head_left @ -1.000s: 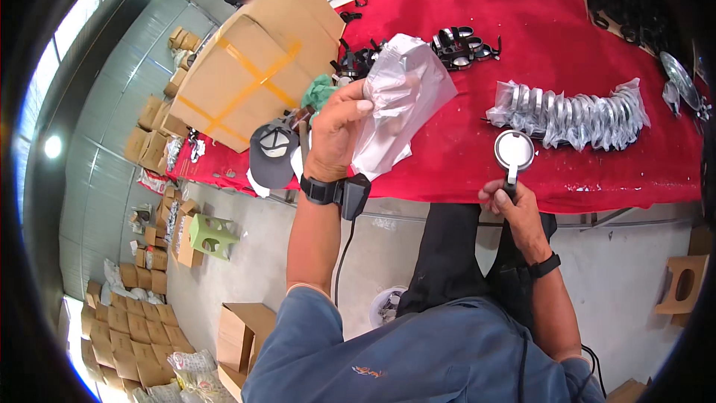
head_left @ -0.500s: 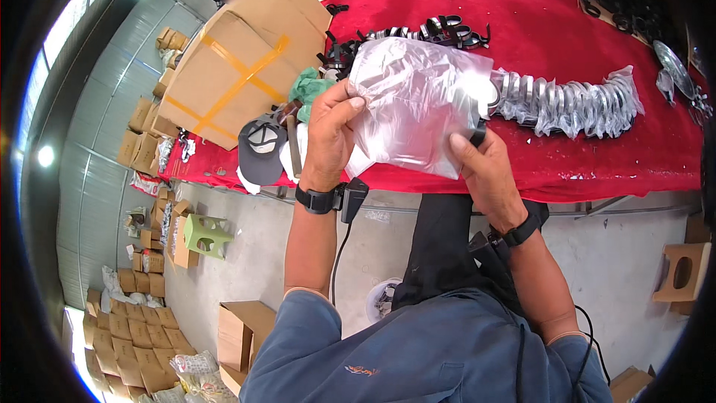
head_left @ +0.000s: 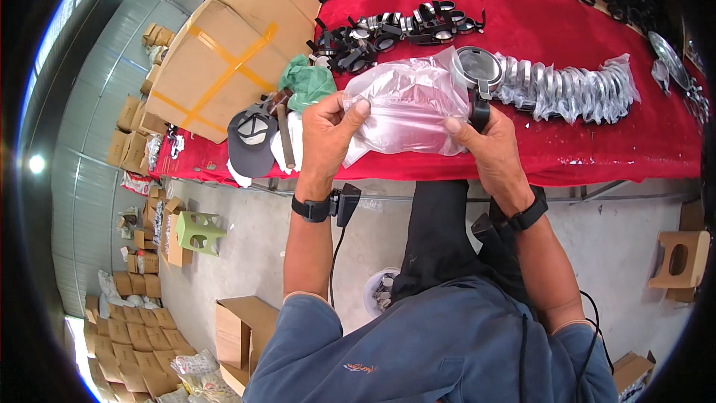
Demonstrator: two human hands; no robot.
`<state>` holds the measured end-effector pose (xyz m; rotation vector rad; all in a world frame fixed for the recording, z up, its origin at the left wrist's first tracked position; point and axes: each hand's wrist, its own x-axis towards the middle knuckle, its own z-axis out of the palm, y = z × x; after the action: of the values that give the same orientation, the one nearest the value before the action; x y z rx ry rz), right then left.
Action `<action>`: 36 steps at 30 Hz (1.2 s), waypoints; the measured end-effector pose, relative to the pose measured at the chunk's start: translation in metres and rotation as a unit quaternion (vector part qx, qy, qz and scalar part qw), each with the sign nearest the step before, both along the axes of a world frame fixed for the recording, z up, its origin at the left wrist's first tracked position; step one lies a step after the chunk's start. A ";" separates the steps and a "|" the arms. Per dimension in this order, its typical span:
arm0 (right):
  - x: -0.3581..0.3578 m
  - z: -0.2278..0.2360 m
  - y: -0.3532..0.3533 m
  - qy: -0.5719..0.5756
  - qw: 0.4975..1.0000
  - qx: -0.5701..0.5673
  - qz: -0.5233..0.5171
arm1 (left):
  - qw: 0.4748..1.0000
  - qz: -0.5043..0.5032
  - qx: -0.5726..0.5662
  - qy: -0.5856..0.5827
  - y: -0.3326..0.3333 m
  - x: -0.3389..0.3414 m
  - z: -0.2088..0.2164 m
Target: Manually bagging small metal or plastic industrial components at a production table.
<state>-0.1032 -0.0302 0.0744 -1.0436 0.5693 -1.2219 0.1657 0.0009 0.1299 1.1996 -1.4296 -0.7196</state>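
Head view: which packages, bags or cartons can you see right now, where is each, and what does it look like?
Clear plastic bag: crinkled, held between left hand and right hand, above the red table.
Large brown cardboard carton: on the table's left end, crossed with yellow tape.
Row of clear-wrapped round metal pieces: on the table, right of the bag.
Open brown carton: on the floor, lower left.
Stacked small brown boxes: floor, far left.

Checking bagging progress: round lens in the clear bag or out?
Partly in: the round lens sits at the clear plastic bag mouth, black handle outside in the right hand.
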 end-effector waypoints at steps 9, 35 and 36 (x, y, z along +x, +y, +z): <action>0.007 0.006 -0.005 0.193 0.978 -0.050 -0.063 | 0.963 0.242 -0.044 -0.107 0.031 -0.039 0.001; 0.035 -0.043 0.019 0.029 0.993 0.089 -0.067 | 0.951 0.088 0.119 0.270 0.042 -0.049 -0.067; 0.035 -0.043 0.018 0.030 0.993 0.088 -0.068 | 0.958 0.086 0.120 0.244 0.041 -0.048 -0.066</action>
<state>-0.0687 -0.0121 0.0316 -0.9058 0.7909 -1.2374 0.1178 0.0423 0.0640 1.2056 -0.8360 -1.0063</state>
